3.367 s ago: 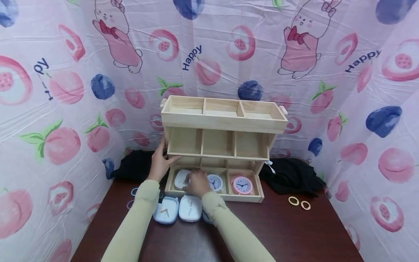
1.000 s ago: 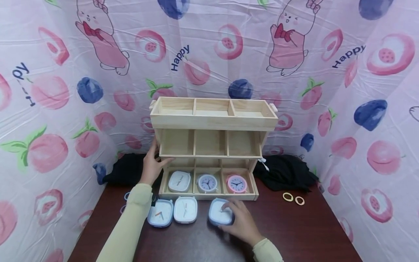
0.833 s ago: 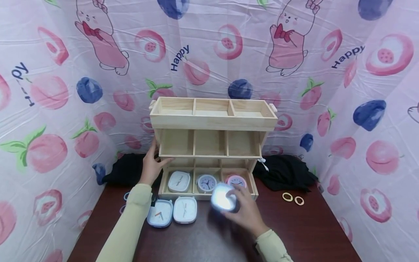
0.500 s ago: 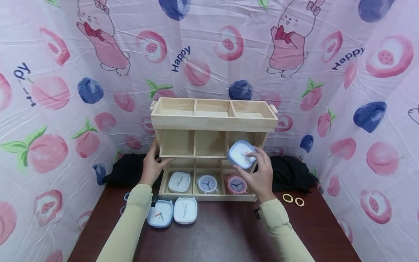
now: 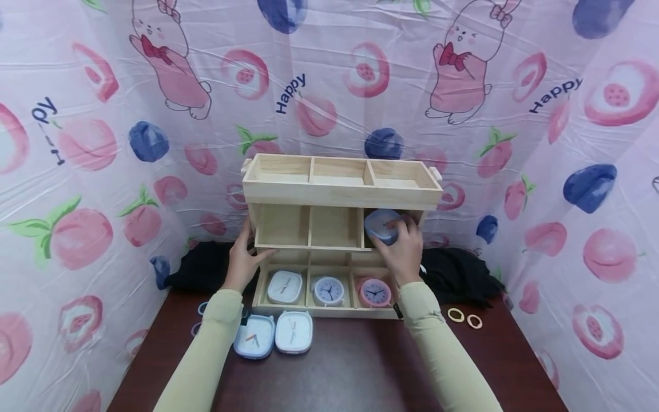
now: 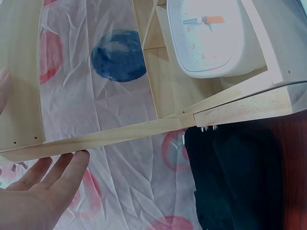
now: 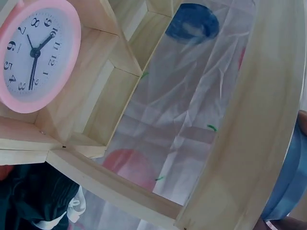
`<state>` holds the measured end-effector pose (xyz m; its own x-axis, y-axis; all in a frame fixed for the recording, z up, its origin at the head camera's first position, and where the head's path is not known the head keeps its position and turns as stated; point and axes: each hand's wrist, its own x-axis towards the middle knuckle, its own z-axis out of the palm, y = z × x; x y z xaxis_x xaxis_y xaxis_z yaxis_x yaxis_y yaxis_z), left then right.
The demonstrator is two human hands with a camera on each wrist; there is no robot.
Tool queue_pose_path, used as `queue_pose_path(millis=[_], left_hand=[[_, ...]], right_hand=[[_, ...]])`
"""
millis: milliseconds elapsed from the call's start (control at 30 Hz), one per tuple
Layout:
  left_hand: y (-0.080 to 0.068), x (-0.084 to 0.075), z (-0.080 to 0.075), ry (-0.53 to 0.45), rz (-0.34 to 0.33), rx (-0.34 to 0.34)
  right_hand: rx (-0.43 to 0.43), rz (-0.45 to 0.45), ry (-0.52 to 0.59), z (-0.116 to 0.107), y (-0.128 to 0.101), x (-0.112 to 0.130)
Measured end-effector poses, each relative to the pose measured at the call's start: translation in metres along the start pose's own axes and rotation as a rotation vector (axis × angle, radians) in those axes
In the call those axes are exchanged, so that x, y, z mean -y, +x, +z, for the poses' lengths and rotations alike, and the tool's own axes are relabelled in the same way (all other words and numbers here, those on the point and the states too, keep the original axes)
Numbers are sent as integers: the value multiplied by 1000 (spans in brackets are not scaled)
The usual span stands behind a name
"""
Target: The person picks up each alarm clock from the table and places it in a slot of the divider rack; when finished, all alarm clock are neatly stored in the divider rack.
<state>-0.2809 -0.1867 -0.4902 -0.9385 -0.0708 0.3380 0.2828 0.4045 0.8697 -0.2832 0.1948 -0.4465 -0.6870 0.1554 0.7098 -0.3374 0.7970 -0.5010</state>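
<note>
My right hand (image 5: pixel 405 252) grips a blue square alarm clock (image 5: pixel 380 224), thumb below and fingers at its right side. The clock is partly inside the right compartment of the middle tier of a three-tier wooden storage box (image 5: pixel 340 195). At the box's left side is my left hand (image 5: pixel 242 264), fingers along the outer side strut and thumb at the middle tier's lower edge. The bottom tier holds a white square clock (image 5: pixel 285 286), a white round clock (image 5: pixel 328 291) and a pink round clock (image 5: pixel 374 292). In the right wrist view the blue clock's edge (image 7: pixel 288 177) shows behind the wooden tray.
On the table before the box lie a blue-rimmed square clock (image 5: pixel 254 336) and a white square clock (image 5: pixel 294 332). Black cloth (image 5: pixel 199 266) lies left of the box, another black cloth (image 5: pixel 460 277) to its right. Yellow rings (image 5: pixel 465 317) sit at right, blue and purple rings at left.
My right hand has lifted the blue clock from the table in front of the box up into the middle tier's right compartment. My left hand stays at the box's left side.
</note>
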Motion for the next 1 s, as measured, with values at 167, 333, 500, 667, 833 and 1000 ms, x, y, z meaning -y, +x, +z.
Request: queue_pose_path(millis=[167, 333, 500, 667, 833, 1000], left_hand=[[1, -1, 1, -9, -5, -2], [1, -1, 0, -4, -9, -7], [0, -1, 0, 2, -13, -1], [0, 0, 0, 10, -14, -1], [0, -1, 0, 10, -10, -1], [0, -2, 0, 9, -5, -1]], right_hand=[[15, 10, -22, 2, -1, -1], [77, 65, -37, 3, -3, -1], [113, 87, -67, 0, -5, 0], [112, 34, -106, -5, -8, 4], [32, -47, -102, -8, -21, 12], [-50, -125, 6, -6, -46, 32]])
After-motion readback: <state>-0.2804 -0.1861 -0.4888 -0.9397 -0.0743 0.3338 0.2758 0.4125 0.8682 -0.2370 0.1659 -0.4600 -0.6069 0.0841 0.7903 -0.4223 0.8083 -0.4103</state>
